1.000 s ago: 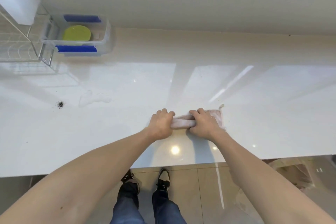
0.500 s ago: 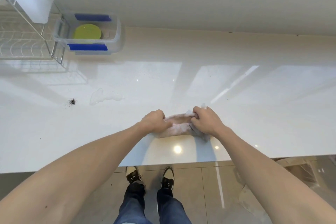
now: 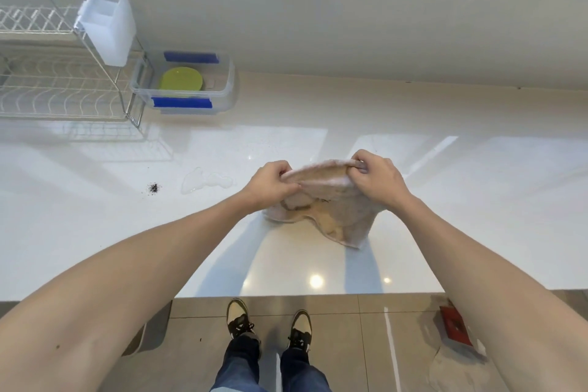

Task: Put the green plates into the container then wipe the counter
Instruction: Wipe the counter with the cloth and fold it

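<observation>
While pinched, cloth above counter.

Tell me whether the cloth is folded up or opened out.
Partly opened. Both hands, left hand and right hand, pinch the top edge of the cloth and lift it; its lower part drapes crumpled onto the counter.
</observation>
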